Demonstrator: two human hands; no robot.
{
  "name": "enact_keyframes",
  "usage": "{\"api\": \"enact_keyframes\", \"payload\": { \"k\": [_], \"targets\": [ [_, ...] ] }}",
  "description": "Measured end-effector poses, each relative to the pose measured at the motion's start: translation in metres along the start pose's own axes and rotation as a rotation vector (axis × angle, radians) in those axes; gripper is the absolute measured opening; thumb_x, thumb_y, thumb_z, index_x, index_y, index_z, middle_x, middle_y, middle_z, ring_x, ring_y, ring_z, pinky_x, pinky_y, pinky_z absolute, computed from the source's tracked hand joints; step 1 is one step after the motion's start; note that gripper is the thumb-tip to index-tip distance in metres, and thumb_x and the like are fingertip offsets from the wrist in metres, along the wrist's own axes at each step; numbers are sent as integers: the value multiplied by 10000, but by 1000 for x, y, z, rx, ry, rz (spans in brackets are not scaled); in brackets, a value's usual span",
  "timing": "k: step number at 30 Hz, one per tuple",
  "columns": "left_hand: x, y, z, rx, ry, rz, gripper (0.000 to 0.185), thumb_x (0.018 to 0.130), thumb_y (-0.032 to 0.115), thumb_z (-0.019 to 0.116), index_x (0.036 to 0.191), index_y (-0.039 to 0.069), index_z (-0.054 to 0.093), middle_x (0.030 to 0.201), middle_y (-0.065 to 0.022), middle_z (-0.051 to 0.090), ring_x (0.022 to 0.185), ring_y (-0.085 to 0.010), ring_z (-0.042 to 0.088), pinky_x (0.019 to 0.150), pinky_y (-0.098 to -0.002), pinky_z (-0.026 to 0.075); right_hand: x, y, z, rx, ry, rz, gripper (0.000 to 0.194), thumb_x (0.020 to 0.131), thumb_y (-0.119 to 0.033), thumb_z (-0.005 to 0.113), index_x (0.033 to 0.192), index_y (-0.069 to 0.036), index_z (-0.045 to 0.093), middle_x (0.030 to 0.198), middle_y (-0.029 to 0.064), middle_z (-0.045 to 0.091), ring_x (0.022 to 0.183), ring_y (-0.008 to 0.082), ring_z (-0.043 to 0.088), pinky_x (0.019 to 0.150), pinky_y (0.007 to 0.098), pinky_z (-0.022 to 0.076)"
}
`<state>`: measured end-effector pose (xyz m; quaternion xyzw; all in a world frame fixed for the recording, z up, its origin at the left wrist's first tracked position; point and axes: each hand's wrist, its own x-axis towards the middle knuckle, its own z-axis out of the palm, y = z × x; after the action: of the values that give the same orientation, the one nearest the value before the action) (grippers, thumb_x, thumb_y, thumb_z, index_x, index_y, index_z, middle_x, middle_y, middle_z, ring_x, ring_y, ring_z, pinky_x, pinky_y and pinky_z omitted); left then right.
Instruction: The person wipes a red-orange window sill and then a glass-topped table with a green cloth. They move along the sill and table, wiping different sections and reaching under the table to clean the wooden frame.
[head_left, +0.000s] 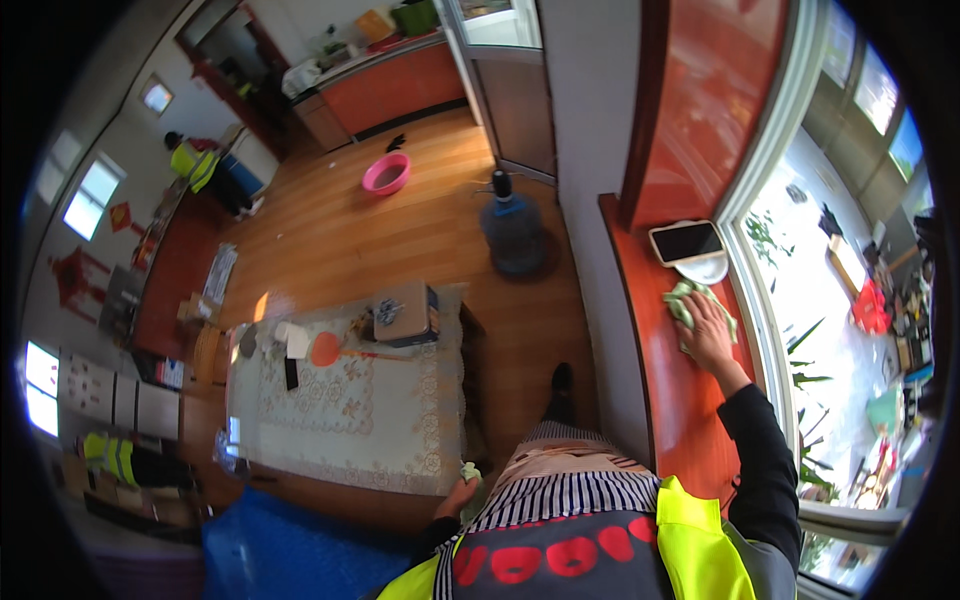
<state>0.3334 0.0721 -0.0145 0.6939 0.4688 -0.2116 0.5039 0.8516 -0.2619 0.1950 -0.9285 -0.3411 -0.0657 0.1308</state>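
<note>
My right hand (709, 337) presses a pale green cloth (679, 296) onto a glossy red-brown windowsill (667, 405). Its fingers are spread over the cloth, which bunches out around them. Just beyond the cloth, a phone-like device with a dark screen and a pale frame (686, 243) lies partly over a white dish (705, 268). Down at my left side, my left hand (457, 496) is closed around another pale green cloth (470, 472), near the corner of the table. Part of that cloth hangs beside my striped clothing.
A lace-covered table (405, 450) to the left bears a box (405, 315), a phone (291, 373) and an orange fly swatter (325, 349). A water-cooler bottle (513, 232) and pink basin (387, 175) stand on the floor. Two people in yellow vests (195, 165) are farther off. The window frame (772, 420) borders the sill.
</note>
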Motion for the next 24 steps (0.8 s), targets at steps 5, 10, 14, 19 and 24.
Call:
{"api": "enact_keyframes", "payload": {
  "k": [5,10,14,19,24],
  "targets": [
    [11,-38,18,20,33,75,593,929,493,453,1182,-25,595,1053,-217,672,1029,-301,637,868,-429,479,-21,40,-3,-107,13,245,545,936,-296,570,1410,-59,443,1472,145,426,1376,326,373,1131,434,301],
    [13,-40,26,28,34,99,629,920,521,458,1224,-15,584,1167,-293,633,1150,-406,599,942,-454,467,-40,37,5,-155,-1,248,557,960,-305,540,1431,-40,404,1494,153,394,1408,317,326,1146,436,274],
    [14,-40,31,35,47,123,616,919,513,460,1227,-6,582,1171,-277,637,1149,-402,598,943,-439,464,-65,19,-4,-136,-51,241,588,955,-284,539,1461,-48,355,1513,156,363,1431,327,287,1173,459,224],
    [23,-50,42,-34,5,180,596,919,488,468,1229,-8,579,1179,-272,635,1158,-399,593,950,-436,460,-104,-23,-19,-116,-158,164,650,918,-264,583,1479,-48,334,1540,158,323,1456,330,238,1192,481,171],
    [35,-57,44,32,-30,104,548,922,454,473,1205,-2,584,1167,-265,639,1150,-409,595,932,-463,466,-127,-72,-28,-46,-249,19,707,844,-294,662,1446,-33,398,1535,184,331,1451,339,257,1185,477,187]
  ]
}}
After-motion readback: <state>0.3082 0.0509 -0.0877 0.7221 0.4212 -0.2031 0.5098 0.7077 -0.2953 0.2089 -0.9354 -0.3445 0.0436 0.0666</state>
